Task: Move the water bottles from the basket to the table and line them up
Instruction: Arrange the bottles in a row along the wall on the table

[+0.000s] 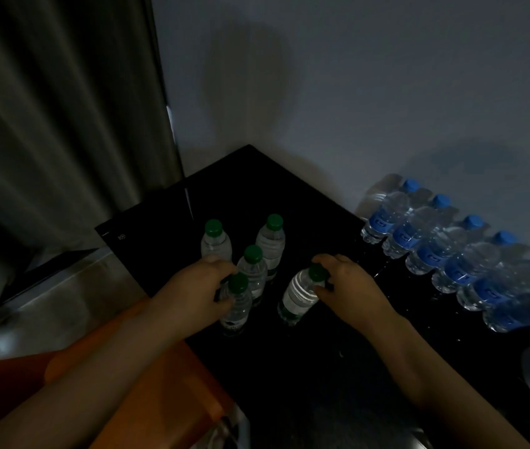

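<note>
At frame centre, the left hand (203,288) grips an upright bottle (237,311) and the right hand (347,288) a tilted bottle (299,294) on the dark desk (289,367), likely to align them with three standing bottles (254,270).

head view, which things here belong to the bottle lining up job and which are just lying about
Job: left hand gripping upright green-capped bottle; right hand gripping tilted green-capped bottle; three standing green-capped bottles; black table; orange basket.
Lying about: blue-capped bottles; curtain.
</note>
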Tool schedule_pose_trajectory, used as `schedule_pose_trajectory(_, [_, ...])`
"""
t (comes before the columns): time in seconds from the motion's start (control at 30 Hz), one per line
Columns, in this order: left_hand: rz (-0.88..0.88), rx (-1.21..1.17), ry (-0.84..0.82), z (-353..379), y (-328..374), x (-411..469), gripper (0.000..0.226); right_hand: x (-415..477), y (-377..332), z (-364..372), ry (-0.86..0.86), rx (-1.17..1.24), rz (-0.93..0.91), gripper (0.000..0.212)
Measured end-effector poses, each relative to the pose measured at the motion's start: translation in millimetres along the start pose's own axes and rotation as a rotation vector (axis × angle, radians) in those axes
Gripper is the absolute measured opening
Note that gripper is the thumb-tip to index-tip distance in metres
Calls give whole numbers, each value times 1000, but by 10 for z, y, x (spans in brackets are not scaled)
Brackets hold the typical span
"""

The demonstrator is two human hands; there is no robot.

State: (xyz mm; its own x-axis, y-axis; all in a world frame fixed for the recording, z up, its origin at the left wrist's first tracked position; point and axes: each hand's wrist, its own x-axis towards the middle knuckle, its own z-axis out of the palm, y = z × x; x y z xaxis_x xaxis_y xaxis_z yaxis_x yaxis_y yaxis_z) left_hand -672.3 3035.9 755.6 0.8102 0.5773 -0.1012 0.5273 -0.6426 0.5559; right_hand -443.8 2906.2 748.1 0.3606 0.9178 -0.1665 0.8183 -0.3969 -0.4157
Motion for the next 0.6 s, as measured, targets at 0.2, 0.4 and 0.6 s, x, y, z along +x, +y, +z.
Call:
schedule_pose_trajectory(0.2, [85,92,-22,102,6,136,41,-69,23,67,44,-6,8,45])
schedule_pose_trajectory(0.4, [91,169,-60,151,-24,212,36,-206,64,154,67,45,12,27])
schedule_pose_trajectory(0.6, [113,197,-87,199,-53,226,30,-237,51,205,118,60,87,23])
